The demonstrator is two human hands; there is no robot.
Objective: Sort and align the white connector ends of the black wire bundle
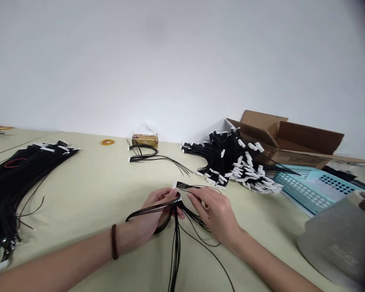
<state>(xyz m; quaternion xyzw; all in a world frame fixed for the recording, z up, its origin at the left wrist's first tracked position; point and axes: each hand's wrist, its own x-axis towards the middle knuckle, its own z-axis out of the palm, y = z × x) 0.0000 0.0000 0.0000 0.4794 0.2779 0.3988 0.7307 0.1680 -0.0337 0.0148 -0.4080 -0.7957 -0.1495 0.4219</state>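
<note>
My left hand [158, 211] is closed around a black wire harness [176, 235], close to its white connector [174, 185]. Loops of its thin wires bend back over my left fingers, while other strands hang toward the table's front edge. My right hand [214, 213] pinches black wires just right of that connector, thumb and forefinger together. Beyond my hands lie two loose harnesses [144, 156] with white ends. To the right of them is a big heap of black harnesses [220, 154] with many white connectors.
A thick bundle of black harnesses [27, 170] covers the left side. Yellow rubber bands [107, 142] and a small gold box [145, 140] sit near the wall. On the right are an open cardboard box [304, 140], a light-blue basket [307, 192] and a translucent grey container [337, 239].
</note>
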